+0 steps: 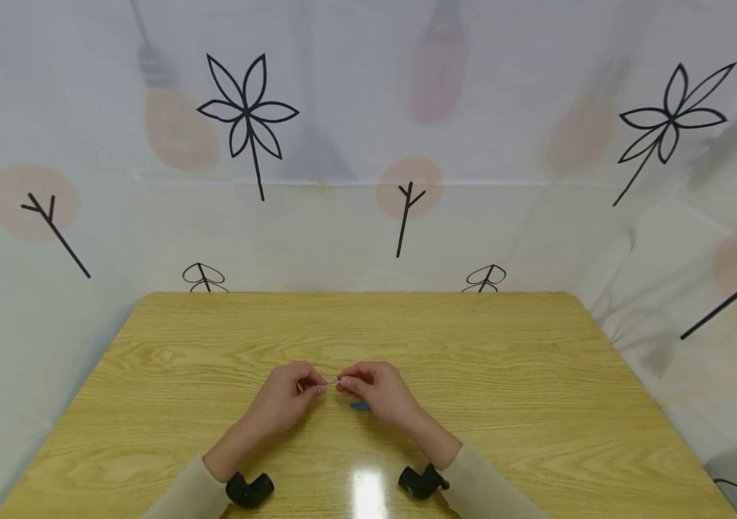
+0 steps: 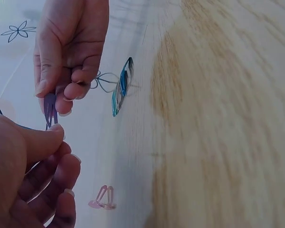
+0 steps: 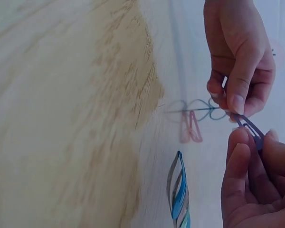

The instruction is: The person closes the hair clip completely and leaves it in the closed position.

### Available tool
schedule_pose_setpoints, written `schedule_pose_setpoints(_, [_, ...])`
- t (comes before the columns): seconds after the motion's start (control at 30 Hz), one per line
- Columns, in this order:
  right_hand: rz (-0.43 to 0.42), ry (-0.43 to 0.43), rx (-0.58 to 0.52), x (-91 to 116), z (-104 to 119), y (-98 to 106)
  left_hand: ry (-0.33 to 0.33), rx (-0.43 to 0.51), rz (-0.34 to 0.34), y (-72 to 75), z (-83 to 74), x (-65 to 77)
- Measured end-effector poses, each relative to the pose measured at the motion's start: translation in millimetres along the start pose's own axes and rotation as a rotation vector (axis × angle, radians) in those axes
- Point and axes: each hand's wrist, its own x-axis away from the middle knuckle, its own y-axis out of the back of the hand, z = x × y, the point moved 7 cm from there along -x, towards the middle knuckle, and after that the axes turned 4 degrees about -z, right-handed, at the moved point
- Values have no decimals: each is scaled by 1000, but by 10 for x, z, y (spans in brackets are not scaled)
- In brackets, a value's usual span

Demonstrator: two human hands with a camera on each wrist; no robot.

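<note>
A small purple snap hair clip is stretched between both hands above the table. My left hand pinches one end of it between thumb and fingers. The other, broader end is pinched by my right hand. Fingertips cover both ends of the clip, and its slotted middle shows between them. Below the right hand lies a blue hair clip, partly hidden by that hand in the head view. In the left wrist view, a pink hair clip also appears on the surface; the head view does not show it.
The wood-grain table stretches out around the hands. Behind it and at its sides hangs a pale cloth printed with flowers and twigs. Black straps sit at both wrists. Light glares off the table's near part.
</note>
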Motion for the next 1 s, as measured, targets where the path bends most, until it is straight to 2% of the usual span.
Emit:
schedule_pose_setpoints(0.13, [-6,22,52,20,35,14,-21,-16,-3,-13,-5,-2])
schedule_pose_setpoints(0.27, [-18,35,84,44,69,42,-3,14,-6,-34,2,-3])
schedule_pose_setpoints(0.47, [-35,22,61,57,44,85,56,76,16,-75,10,-2])
schedule_pose_setpoints(0.6, [-36,21,44,52,24,102,50,82,33,-96,1,-12])
schedule_pose_setpoints(0.77, [-31,46,28,65,31,114,41,71,22,-93,-9,-18])
schedule_pose_setpoints(1.0, [-10,35,6,142,62,118,23,58,28,-88,-47,-16])
